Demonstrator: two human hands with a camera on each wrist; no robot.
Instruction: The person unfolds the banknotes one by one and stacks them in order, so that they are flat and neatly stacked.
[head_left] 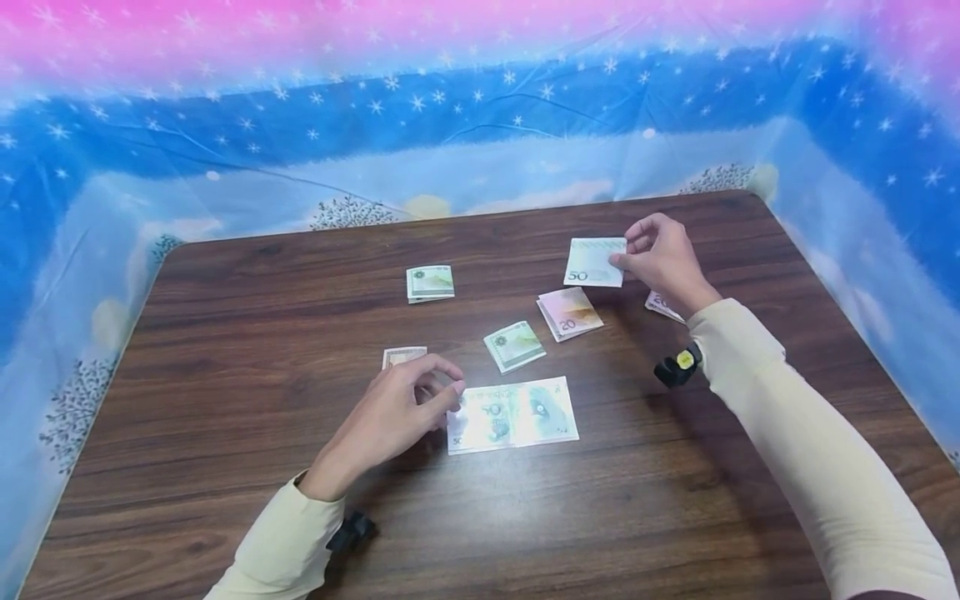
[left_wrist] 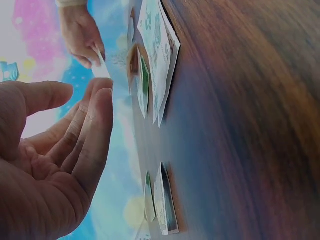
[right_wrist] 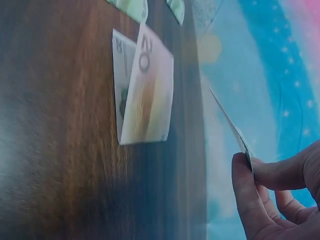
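My right hand (head_left: 670, 262) pinches a folded 50 banknote (head_left: 592, 265) by its right edge, thumb against fingers, above the table's far right part. In the right wrist view that banknote (right_wrist: 232, 125) shows nearly edge-on, clear of the tabletop. My left hand (head_left: 393, 412) hovers at the left end of an unfolded 50 banknote (head_left: 517, 417), which lies flat and shiny with glare. Thumb and fingers of the left hand (left_wrist: 60, 150) stand apart with nothing between them in the left wrist view. A pinkish folded 20 banknote (head_left: 572, 315) lies below the held one.
Two green folded banknotes (head_left: 516, 346) lie mid-table and farther back. A brownish banknote (head_left: 402, 357) is partly hidden behind the left hand, and another 20 banknote (head_left: 662, 305) behind the right wrist. Patterned cloth (head_left: 480, 108) surrounds the brown wooden table (head_left: 262, 333).
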